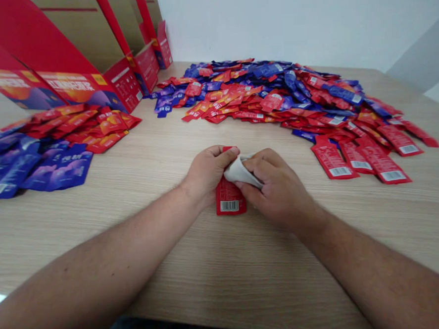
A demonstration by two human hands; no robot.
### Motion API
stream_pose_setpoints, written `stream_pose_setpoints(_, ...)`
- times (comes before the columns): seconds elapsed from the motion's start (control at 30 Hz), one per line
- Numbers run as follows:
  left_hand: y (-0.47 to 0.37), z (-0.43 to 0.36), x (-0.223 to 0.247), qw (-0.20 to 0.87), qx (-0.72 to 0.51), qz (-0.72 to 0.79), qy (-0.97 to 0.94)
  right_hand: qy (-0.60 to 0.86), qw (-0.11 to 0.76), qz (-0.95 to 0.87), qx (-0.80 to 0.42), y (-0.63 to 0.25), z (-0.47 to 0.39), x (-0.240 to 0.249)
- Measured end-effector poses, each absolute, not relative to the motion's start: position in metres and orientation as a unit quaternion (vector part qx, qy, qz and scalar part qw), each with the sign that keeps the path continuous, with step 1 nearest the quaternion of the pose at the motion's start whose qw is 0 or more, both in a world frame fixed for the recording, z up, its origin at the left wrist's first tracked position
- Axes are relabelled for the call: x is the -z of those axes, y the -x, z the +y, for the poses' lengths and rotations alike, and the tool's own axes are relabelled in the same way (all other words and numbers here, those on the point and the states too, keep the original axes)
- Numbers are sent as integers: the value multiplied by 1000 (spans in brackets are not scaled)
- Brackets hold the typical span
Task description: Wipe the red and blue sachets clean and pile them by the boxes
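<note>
Near the middle of the table, my left hand (208, 172) pinches the top end of a red sachet (231, 203), whose barcode faces up toward me. My right hand (280, 185) is closed around a bunched pale grey cloth (238, 172). The cloth lies against the upper part of the sachet and hides some of it. Part of my right fingers is tucked behind the cloth's folds.
A wide heap of red and blue sachets (252, 95) spreads across the back right. Smaller piles of red sachets (79, 124) and blue sachets (41, 163) lie at left. Open red cardboard boxes (81, 88) stand behind them, near the white wall (288, 21).
</note>
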State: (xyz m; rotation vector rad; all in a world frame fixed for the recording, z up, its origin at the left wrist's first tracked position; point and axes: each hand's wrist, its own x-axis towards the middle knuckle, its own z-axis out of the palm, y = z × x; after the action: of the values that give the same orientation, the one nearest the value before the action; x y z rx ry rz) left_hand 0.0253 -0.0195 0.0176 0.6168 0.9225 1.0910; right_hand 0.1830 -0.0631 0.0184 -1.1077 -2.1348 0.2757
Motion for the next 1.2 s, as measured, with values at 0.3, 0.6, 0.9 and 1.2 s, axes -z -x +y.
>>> stream_pose_setpoints(0.3,-39,-37,-16,792,-411,394,-221,516,401,-752,-87,-188,-57,-14)
stream_pose_setpoints(0.6,-38,-37,-13,790,-419,388,-223,442,343,-826,-67,-191,-61,-23)
stream_pose_setpoints(0.9,-35,-39,-14,806,-393,373,-237,437,331,-834,-59,-191,-61,-22)
stream_pose_setpoints(1.2,-36,-37,-10,805,-391,363,-259,436,330,-836,-47,-192,-60,-22)
